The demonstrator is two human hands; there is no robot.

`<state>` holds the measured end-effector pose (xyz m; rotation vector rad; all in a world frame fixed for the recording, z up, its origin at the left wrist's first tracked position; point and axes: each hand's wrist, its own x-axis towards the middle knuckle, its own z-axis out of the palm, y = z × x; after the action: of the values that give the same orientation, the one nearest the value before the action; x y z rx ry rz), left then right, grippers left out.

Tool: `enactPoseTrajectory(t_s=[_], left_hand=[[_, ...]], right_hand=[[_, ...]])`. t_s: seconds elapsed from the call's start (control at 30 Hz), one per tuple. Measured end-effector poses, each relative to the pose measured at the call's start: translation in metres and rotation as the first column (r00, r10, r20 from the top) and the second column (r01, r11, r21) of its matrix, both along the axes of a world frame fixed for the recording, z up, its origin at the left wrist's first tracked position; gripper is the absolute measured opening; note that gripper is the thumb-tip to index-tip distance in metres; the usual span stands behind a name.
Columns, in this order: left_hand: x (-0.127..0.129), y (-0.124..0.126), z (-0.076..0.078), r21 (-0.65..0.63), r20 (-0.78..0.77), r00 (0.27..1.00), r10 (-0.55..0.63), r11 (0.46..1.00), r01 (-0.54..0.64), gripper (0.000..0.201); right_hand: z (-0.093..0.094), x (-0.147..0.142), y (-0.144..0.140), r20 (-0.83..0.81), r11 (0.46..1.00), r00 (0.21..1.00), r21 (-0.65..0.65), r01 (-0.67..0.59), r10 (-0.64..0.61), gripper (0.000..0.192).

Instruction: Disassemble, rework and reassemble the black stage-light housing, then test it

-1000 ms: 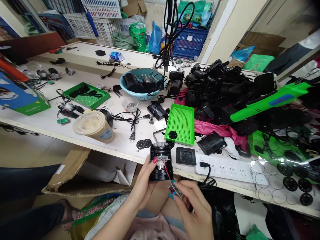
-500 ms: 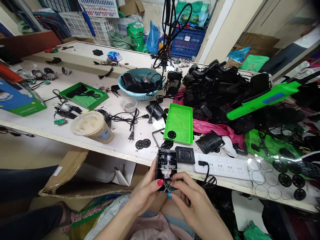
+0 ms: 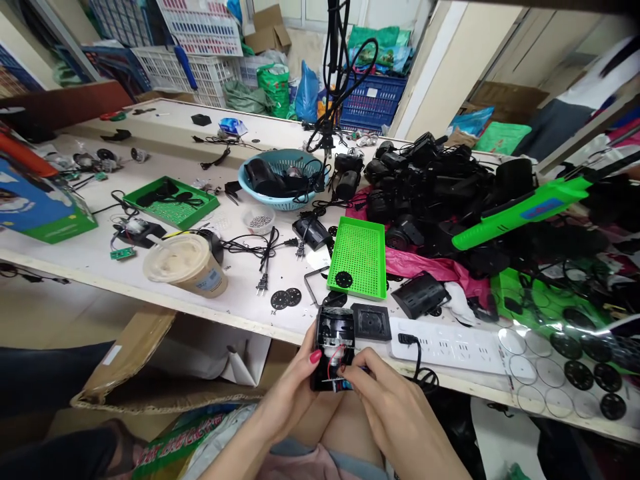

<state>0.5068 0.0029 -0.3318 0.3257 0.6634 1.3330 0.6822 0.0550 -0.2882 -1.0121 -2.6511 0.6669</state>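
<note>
Gripping a small black housing (image 3: 334, 347) from its 9 o'clock side, the left hand (image 3: 295, 393) has its fingers wrapped round the casing and its thumb pressed on the front face. The housing sits just below the near edge of the white worktable (image 3: 90, 250), over the person's lap, at about 6 o'clock in the view. Its open front shows pale inner parts and thin red wires (image 3: 334, 357) looping down toward its lower end. The right hand (image 3: 395, 413) comes in from 4 o'clock, its fingertips pinched together on a small circuit board (image 3: 341, 383) at the lower end of the housing, touching it.

On the table at 12 o'clock from the housing lies a bright green perforated tray (image 3: 359, 257) with one black disc on it. A black square plate (image 3: 371, 322) lies just beside the housing at 1 o'clock, and a white power strip (image 3: 450, 341) stretches off at 3 o'clock with a black plug in it. At 10 o'clock a lidded paper cup (image 3: 186, 263) lies tilted on the table. Farther off at 11 o'clock stands a teal basket (image 3: 283, 193) holding black parts, and at 2 o'clock a heap of black devices (image 3: 440, 193) carries a long green tool (image 3: 520, 213).
</note>
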Motion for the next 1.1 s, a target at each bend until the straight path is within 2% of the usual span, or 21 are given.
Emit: enactPoseTrajectory(t_s=[0.17,0.27,0.33,0.47,0.63,0.73,0.83,0.93,1.0,1.1], left_hand=[[-0.003,0.000,-0.005,-0.010,-0.042,0.999,0.007,1.000,-0.008,0.058],[-0.004,0.001,-0.004,-0.007,-0.079,0.997,0.005,1.000,-0.005,0.059],[-0.003,0.003,-0.001,-0.018,-0.084,0.996,0.012,1.000,-0.014,0.060],[-0.002,0.004,0.003,-0.026,-0.070,0.998,-0.004,1.000,0.002,0.060],[-0.001,0.002,0.003,-0.068,-0.029,0.999,-0.015,0.998,0.013,0.060],[-0.001,0.000,0.002,-0.082,-0.029,1.000,-0.003,0.997,0.001,0.062],[-0.002,-0.001,0.002,-0.048,-0.061,0.997,-0.044,0.998,0.041,0.063],[-0.004,-0.001,0.002,-0.035,-0.138,0.989,-0.060,0.998,0.056,0.078],[-0.003,0.000,0.002,-0.054,-0.176,0.984,-0.039,0.998,0.030,0.088],[-0.001,0.004,0.002,-0.135,-0.167,0.986,-0.012,0.991,-0.011,0.086]], right_hand=[[-0.001,-0.002,0.001,0.066,0.998,0.998,0.067,-0.009,0.005,0.037],[-0.004,-0.004,-0.002,0.084,0.987,0.996,0.162,0.010,-0.024,0.038],[-0.006,-0.006,-0.004,0.070,0.984,0.997,0.178,0.022,-0.035,0.039],[-0.003,-0.007,-0.003,0.033,0.997,0.998,0.066,0.045,-0.048,0.028],[0.004,-0.001,0.002,0.007,1.000,1.000,-0.008,-0.008,0.008,0.027],[0.003,-0.001,0.002,0.018,1.000,1.000,-0.026,-0.007,0.007,0.027],[-0.003,-0.006,-0.002,0.069,1.000,0.998,-0.015,0.008,-0.007,0.026],[-0.008,-0.013,-0.005,0.072,0.999,0.996,-0.016,0.052,-0.051,0.023],[-0.011,-0.015,-0.007,0.005,0.993,0.994,-0.045,0.109,-0.109,0.021],[-0.017,-0.015,-0.010,-0.217,0.972,0.953,-0.152,0.179,-0.209,0.017]])
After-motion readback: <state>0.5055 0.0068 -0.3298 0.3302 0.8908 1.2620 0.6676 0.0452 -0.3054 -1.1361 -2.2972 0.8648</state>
